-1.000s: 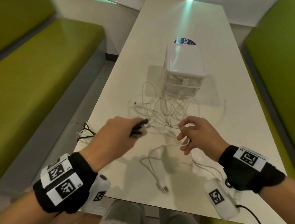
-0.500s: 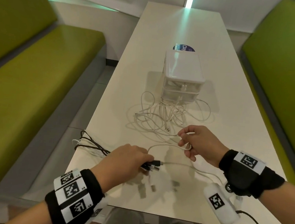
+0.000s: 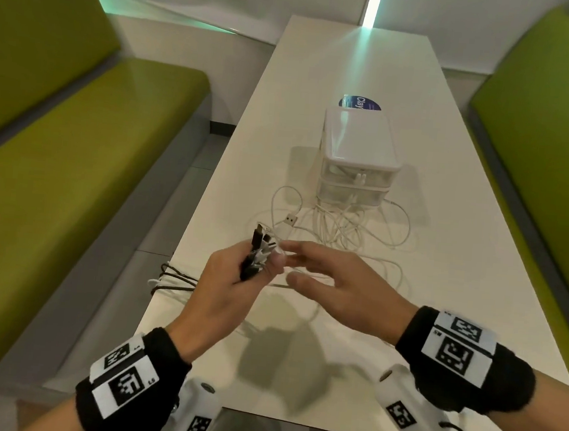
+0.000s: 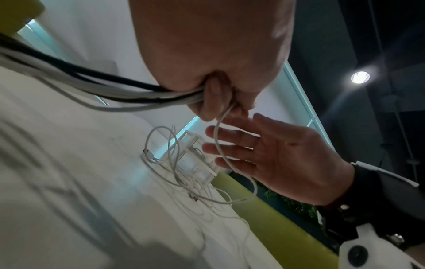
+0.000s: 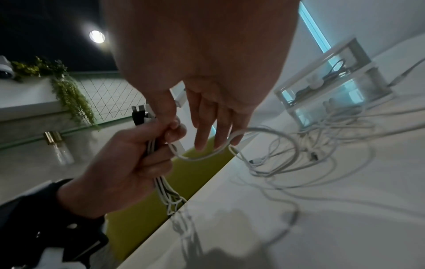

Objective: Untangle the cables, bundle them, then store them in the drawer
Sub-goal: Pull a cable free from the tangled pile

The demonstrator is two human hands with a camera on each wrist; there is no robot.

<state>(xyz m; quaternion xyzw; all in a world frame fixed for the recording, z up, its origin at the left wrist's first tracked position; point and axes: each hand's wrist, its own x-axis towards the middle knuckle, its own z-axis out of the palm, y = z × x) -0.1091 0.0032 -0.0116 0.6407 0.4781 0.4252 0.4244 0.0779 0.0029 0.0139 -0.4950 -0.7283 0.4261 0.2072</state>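
Observation:
My left hand [image 3: 254, 271] is raised above the table [image 3: 461, 265] and grips a bundle of black and white cable ends [image 3: 257, 250], plugs pointing up. The bundle's cables [image 4: 92, 87] trail off to the left and hang over the table edge [image 3: 174, 281]. My right hand [image 3: 292, 264] is right beside it, fingers straight and spread. A white cable loop [image 5: 202, 156] runs from the left fist across those fingers. A white cable tangle [image 3: 340, 227] lies in front of the small two-drawer unit [image 3: 356, 159], both drawers closed.
Green benches [image 3: 74, 162] flank the long white table on both sides. A blue sticker [image 3: 360, 102] lies behind the drawer unit. A loose USB plug [image 3: 289, 220] lies at the tangle's left. The upper drawer [image 5: 333, 72] holds a dark cable.
My left hand rose from the table's near left edge with the cable ends and met the right hand. My right hand's fingers straightened from their pinch on the white cable.

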